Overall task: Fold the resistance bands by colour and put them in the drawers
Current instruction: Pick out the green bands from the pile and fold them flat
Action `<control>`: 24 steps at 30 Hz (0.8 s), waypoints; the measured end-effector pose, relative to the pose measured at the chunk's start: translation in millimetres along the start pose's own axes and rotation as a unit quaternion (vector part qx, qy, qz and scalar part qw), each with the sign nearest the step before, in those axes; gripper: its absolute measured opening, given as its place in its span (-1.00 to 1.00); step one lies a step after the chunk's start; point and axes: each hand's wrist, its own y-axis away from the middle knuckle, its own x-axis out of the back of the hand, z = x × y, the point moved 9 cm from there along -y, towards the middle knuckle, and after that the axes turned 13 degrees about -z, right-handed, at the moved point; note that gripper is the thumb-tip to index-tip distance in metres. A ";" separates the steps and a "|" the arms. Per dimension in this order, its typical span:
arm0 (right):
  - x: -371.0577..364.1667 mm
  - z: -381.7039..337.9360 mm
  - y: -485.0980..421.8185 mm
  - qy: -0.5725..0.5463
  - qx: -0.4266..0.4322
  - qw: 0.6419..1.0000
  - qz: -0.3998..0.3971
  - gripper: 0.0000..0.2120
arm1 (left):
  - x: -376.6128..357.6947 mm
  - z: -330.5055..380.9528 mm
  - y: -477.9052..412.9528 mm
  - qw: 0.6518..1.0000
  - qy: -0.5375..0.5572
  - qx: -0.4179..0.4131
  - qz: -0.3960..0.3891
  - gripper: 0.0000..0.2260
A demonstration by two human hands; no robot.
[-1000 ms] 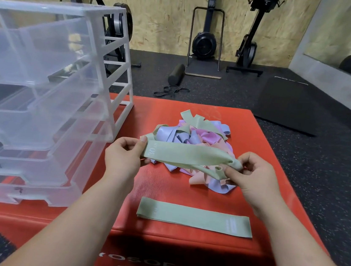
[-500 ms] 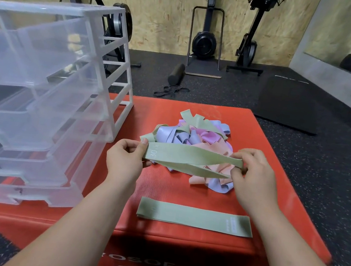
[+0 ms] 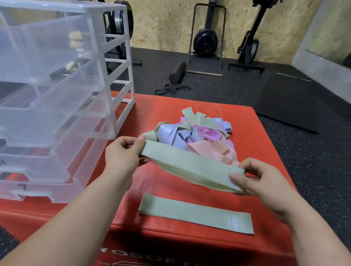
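A sage-green resistance band hangs stretched between my hands above the red box. My left hand pinches its left end and my right hand pinches its right end, thumb on top. A second green band lies flat and folded near the box's front edge. Behind the held band sits a tangled pile of bands in green, lilac, pink and peach. The clear plastic drawer unit stands on the left of the box, several drawers pulled out.
The red soft box stands on a dark rubber gym floor. Rowing machines line the wooden back wall. A black foam roller and a dark mat lie on the floor beyond.
The held green band has been untwisted and pulled out flat between my hands. My right hand shifted right and slightly down, lifting the band clear of the pile.
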 end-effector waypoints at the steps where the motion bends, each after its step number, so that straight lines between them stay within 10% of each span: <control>1: 0.7 1.3 1.7 -0.022 -0.006 1.000 -0.005 -0.83 | 1.4 0.0 -0.1 1.000 0.001 0.004 -0.001 -0.79; 15: 27.5 21.3 5.5 -0.054 -0.022 0.994 0.095 -0.56 | -7.7 -5.4 0.8 0.994 -0.013 0.049 -0.099 -0.81; 24: 37.6 30.9 17.5 -0.059 -0.020 0.983 0.174 -0.87 | -2.4 -1.7 11.4 0.988 -0.100 0.012 -0.120 -0.88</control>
